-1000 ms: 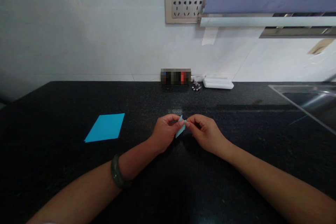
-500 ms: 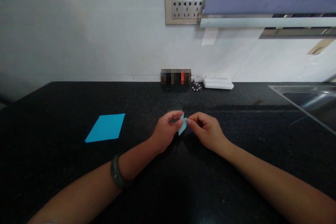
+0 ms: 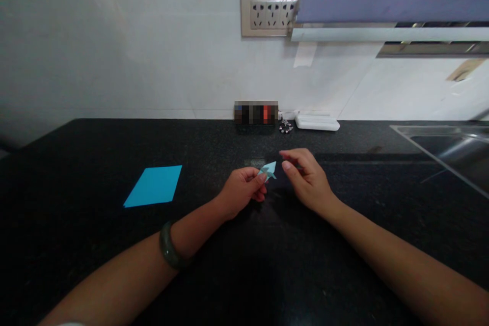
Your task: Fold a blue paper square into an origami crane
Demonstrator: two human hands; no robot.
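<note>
Between the thumb and fingers of my left hand (image 3: 244, 187) is a small, pale blue folded paper (image 3: 269, 168). Its pointed tip faces up and to the right, and a narrow flap sticks out at its lower right. Part of the paper is hidden under my thumb. Just to the right, my right hand (image 3: 306, 177) is open, thumb and forefinger apart, touching nothing. A flat sheet of bright blue paper (image 3: 155, 186) lies on the counter to the left of both hands.
The dark speckled countertop (image 3: 214, 270) runs back to a pale wall. Along the wall lie a blurred-out dark box (image 3: 255, 112), a small beaded item (image 3: 285, 126) and a white object (image 3: 317, 122). At the right is a metal sink (image 3: 454, 137); above hangs a socket panel (image 3: 246, 15).
My right hand has let go of the folded paper and moved slightly up and right, its fingers parting. In my left hand the paper has turned, its tip now pointing up-right.
</note>
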